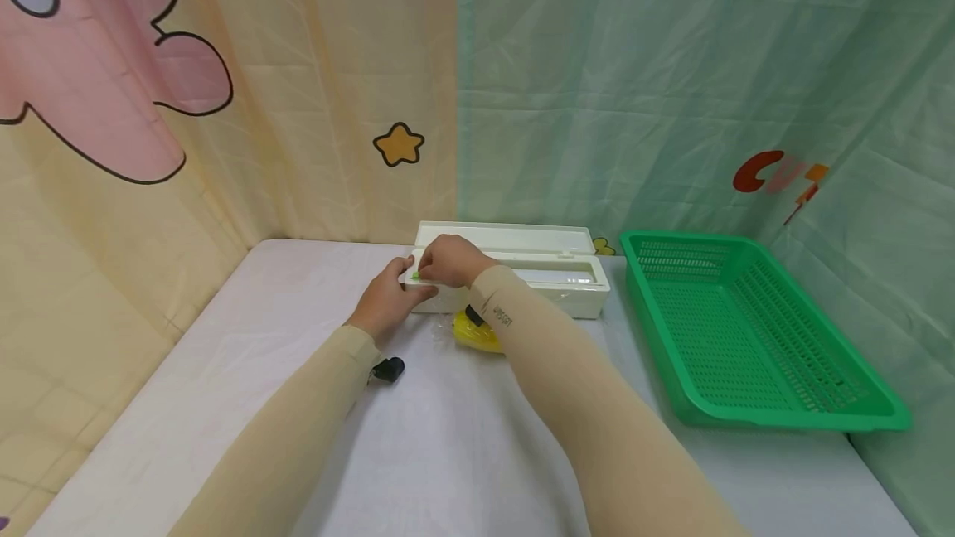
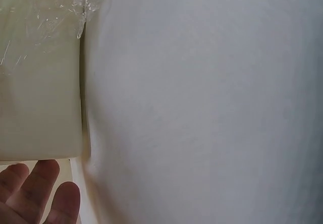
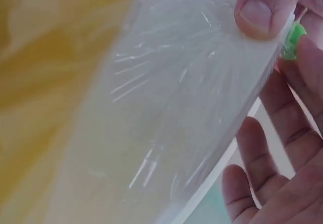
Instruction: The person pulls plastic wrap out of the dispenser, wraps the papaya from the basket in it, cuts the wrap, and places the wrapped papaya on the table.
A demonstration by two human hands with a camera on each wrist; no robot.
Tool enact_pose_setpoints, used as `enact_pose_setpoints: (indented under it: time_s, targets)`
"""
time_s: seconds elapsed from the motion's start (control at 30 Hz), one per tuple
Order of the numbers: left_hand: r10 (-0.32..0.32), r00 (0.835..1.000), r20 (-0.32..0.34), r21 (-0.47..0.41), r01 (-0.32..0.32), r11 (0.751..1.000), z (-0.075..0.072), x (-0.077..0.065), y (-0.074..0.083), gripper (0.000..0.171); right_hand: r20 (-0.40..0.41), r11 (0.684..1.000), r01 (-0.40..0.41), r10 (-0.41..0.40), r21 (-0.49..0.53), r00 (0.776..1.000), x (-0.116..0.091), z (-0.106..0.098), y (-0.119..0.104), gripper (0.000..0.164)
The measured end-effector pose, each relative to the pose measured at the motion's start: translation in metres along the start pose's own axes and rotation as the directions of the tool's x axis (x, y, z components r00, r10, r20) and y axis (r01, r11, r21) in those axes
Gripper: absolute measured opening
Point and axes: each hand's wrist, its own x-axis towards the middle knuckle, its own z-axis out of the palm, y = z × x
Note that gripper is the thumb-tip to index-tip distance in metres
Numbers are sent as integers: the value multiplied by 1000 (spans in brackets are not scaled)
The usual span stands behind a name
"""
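A long white cling film dispenser (image 1: 585,302) stands at the table's back with its lid (image 1: 507,237) raised. My left hand (image 1: 382,305) grips its left end, with the thumb on the front wall and fingertips (image 2: 43,171) against the end face. At that same end my right hand (image 1: 450,259) pinches a small green slide cutter (image 3: 295,38) on the top edge. Clear film (image 3: 166,82) hangs wrinkled over the dispenser's front. Just before the dispenser lies a yellow object (image 1: 473,336), partly behind the right forearm; its kind I cannot tell.
To the right stands a green perforated plastic basket (image 1: 776,419). The white-covered table (image 1: 209,371) reaches back to printed curtains (image 1: 537,106), which rise behind and at both sides. A black wrist camera (image 1: 388,370) hangs under the left cuff.
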Motion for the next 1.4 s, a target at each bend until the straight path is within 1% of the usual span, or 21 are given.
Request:
enact_pose_setpoints:
  time_s: [0.1,0.2,0.3,0.4,0.53,0.6,0.8,0.93,1.03,1.1,1.17,1.27,1.4]
  targets:
    - [-2,1000,2,-10,2,1000,-1,-1,0,84,11,999,-2,2,-41,1000,1,0,-2,23]
    - [-6,1000,11,-22,6,1000,-1,-2,1,82,12,993,-3,4,-118,1000,1,-2,-5,24]
    - [-7,1000,13,-29,7,1000,-1,-3,3,81,3,979,4,-4,-202,1000,-2,-4,-6,24]
    - [-7,1000,6,-28,7,1000,-1,-3,3,79,-1,973,9,-10,-232,1000,-5,-6,-3,23]
    - [-4,1000,1,-13,4,1000,-1,-2,2,79,10,974,19,-17,-227,1000,-8,-7,4,24]
    - [-6,1000,4,-4,6,1000,0,-2,2,80,16,975,37,-34,-220,999,-8,-7,8,25]
    - [-9,1000,4,39,8,999,0,-1,5,82,51,983,78,-70,-168,996,-7,-9,16,26]
    - [-3,1000,31,108,-1,994,-5,-2,8,85,63,988,73,-64,-138,996,-8,-10,16,27]
    - [-27,998,55,118,20,993,-9,-2,10,93,57,991,61,-55,-118,997,-9,-9,13,26]
    - [-32,998,59,122,25,992,-10,0,10,97,56,992,50,-43,-116,998,-9,-9,13,25]
    - [-38,998,54,124,31,992,-9,2,10,99,57,993,34,-28,-115,998,-8,-8,13,25]
    - [-21,999,30,136,16,991,-7,4,9,95,57,993,26,-19,-117,998,-7,-8,13,25]
    - [-17,1000,-2,119,17,993,-4,5,8,90,49,991,32,-26,-133,998,-7,-9,13,24]
